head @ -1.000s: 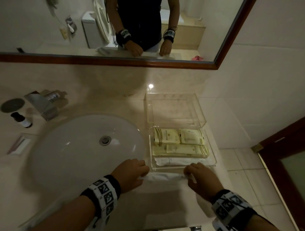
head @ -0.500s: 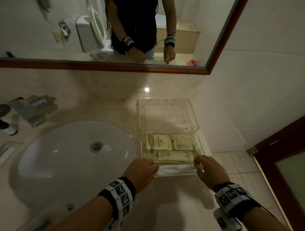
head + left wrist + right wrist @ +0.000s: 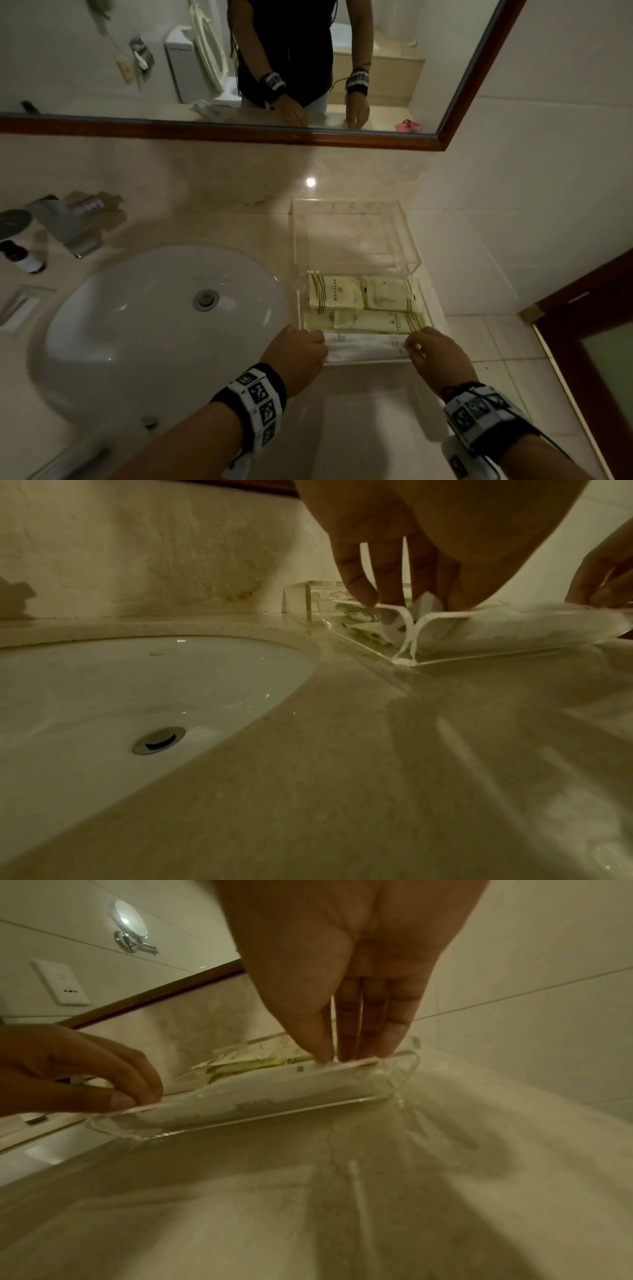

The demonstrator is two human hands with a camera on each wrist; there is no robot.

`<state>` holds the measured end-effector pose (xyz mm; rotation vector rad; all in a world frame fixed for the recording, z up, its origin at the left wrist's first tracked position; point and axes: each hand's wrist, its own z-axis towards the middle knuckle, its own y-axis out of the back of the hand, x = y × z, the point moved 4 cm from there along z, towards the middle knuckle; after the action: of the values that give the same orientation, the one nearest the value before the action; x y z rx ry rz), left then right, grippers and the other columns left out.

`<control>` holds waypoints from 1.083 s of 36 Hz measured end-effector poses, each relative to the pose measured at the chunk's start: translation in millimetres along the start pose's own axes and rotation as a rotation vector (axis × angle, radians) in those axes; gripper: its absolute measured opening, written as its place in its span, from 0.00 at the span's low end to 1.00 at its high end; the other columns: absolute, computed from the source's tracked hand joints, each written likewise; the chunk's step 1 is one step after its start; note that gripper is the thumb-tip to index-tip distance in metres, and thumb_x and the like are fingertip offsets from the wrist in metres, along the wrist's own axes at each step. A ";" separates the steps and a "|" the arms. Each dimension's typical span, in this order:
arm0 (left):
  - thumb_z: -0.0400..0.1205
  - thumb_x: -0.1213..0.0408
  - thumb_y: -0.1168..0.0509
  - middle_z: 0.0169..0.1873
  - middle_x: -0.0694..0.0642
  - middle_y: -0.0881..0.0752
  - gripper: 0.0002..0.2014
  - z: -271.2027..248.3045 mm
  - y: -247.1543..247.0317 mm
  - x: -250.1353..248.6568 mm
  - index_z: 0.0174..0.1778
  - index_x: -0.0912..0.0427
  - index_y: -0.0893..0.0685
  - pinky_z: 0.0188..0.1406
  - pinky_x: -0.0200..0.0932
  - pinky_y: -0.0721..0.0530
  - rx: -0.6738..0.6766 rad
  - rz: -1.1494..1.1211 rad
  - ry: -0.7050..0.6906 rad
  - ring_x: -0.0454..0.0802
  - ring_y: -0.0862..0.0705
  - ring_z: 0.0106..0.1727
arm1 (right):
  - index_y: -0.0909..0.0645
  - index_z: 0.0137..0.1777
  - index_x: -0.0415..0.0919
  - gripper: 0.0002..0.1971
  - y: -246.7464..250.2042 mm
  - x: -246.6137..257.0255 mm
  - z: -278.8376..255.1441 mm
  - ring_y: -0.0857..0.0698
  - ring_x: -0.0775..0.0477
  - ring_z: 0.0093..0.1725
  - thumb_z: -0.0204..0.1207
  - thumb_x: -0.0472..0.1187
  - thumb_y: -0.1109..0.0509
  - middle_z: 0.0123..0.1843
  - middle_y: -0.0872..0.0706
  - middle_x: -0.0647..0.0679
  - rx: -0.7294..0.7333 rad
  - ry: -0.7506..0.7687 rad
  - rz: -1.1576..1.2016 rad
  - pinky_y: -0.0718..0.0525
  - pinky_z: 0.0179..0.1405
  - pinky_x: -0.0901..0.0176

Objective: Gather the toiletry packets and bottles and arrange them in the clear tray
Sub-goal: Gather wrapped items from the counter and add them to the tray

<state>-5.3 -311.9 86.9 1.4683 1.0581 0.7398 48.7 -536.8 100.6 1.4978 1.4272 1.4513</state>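
Observation:
A clear tray point(image 3: 427, 310) sits on the counter right of the sink. Several yellow packets point(image 3: 334, 296) lie flat in it. Along its front wall lies a long white packet point(image 3: 366, 346). My left hand point(image 3: 301, 353) pinches the packet's left end and my right hand point(image 3: 428, 349) pinches its right end. The left wrist view shows my left hand point(image 3: 387, 599) reaching down at the tray's corner point(image 3: 404, 642) beside the white packet point(image 3: 514, 626). In the right wrist view my right hand point(image 3: 329, 1053) holds the white packet point(image 3: 274, 1093). A small dark bottle point(image 3: 24, 260) stands far left.
The white sink basin point(image 3: 164, 325) fills the counter left of the tray, with a faucet point(image 3: 68, 222) behind it. A clear box point(image 3: 352, 236) stands directly behind the tray against the wall. A mirror hangs above. A wooden door point(image 3: 599, 325) is at the right.
Both hands carried the white packet from the counter in front of the tray forward and down into the tray's front part. The head view shifted right.

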 end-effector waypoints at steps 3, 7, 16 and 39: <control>0.86 0.59 0.52 0.57 0.55 0.18 0.18 -4.7 3.5 -0.9 0.55 0.57 0.17 0.56 0.49 0.30 0.041 0.034 0.029 0.57 0.20 0.54 | 0.14 0.48 0.41 0.08 3.5 3.5 -0.9 0.18 0.45 0.50 0.76 0.41 0.33 0.51 0.18 0.45 -0.013 0.006 -0.008 0.19 0.49 0.55; 0.86 0.56 0.51 0.63 0.53 0.20 0.17 -17.0 12.0 7.1 0.62 0.54 0.20 0.62 0.49 0.31 0.018 -0.042 0.075 0.55 0.24 0.62 | 0.14 0.45 0.42 0.06 14.2 21.9 -0.2 0.19 0.46 0.51 0.74 0.42 0.31 0.50 0.19 0.47 -0.071 0.055 0.008 0.19 0.46 0.56; 0.77 0.53 0.57 0.49 0.54 0.14 0.25 -69.4 13.8 62.0 0.50 0.54 0.15 0.47 0.50 0.22 -0.145 -0.111 0.186 0.57 0.16 0.48 | 0.16 0.47 0.44 0.05 12.6 107.2 13.2 0.18 0.46 0.48 0.75 0.41 0.32 0.52 0.18 0.49 -0.055 0.248 -0.009 0.21 0.40 0.58; 0.72 0.55 0.47 0.32 0.45 0.15 0.15 -251.7 4.6 179.4 0.34 0.46 0.14 0.22 0.40 0.20 -0.261 -0.124 0.594 0.45 0.17 0.26 | 0.19 0.54 0.52 0.08 -64.8 292.6 3.5 0.17 0.51 0.51 0.77 0.46 0.36 0.59 0.20 0.55 0.223 0.578 -0.054 0.19 0.51 0.61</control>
<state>-157.1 -44.2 116.4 0.9651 1.4168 1.2154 -18.3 -245.7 125.1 1.1943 2.0062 1.8303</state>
